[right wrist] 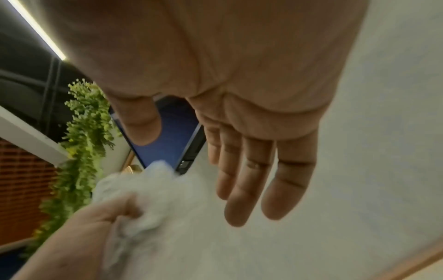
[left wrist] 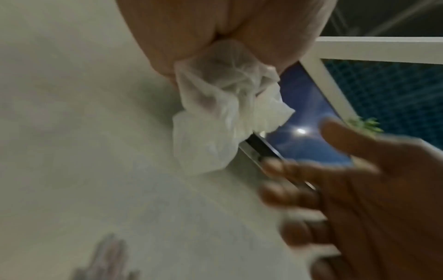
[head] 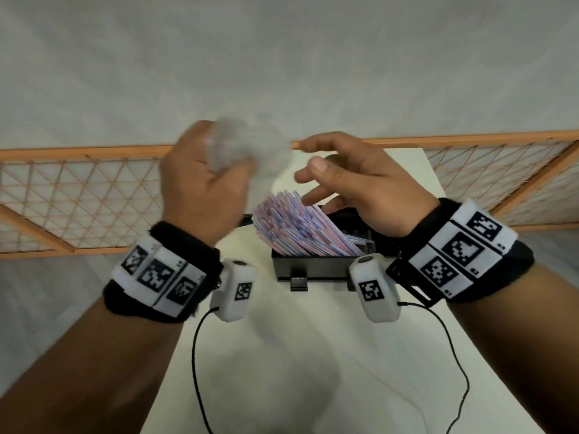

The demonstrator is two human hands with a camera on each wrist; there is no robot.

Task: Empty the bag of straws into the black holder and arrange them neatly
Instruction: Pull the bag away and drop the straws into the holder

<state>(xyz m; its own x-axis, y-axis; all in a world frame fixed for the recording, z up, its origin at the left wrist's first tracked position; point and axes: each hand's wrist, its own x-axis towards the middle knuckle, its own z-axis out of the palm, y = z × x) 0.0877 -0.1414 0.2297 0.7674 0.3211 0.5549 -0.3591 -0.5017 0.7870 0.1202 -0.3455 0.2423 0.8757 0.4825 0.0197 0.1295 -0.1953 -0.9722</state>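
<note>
Both our wrists wear black bands with white coded tags, and a small white camera pod hangs under each, its thin black cable trailing over the white worktop [head: 282, 355]. Our left hand [head: 203, 183] is raised with its fingers [right wrist: 115, 212] curled tight round the crumpled clear plastic bag [head: 244, 145], which bunches out of the fist and looks empty of straws. Our right hand [head: 354, 180] hovers just beside it, fingers [right wrist: 244, 180] loosely spread and a little bent, holding nothing. Below and between the hands, the striped pink, white and blue straws [head: 297, 228] stand bundled in the black holder [head: 313, 267], leaning towards our left, their tips fanned unevenly. The holder sits on the worktop, near its far end.

Beyond the worktop runs a wooden frame filled with diamond-pattern mesh [head: 78, 202], against a plain pale wall [head: 282, 57]. The wrist views are blurred, yet they show a blue screen [left wrist: 309, 136] high on that wall, a trailing green plant [right wrist: 84, 123], a white beam [left wrist: 383, 49] and a strip light [right wrist: 36, 28] on a dark ceiling.
</note>
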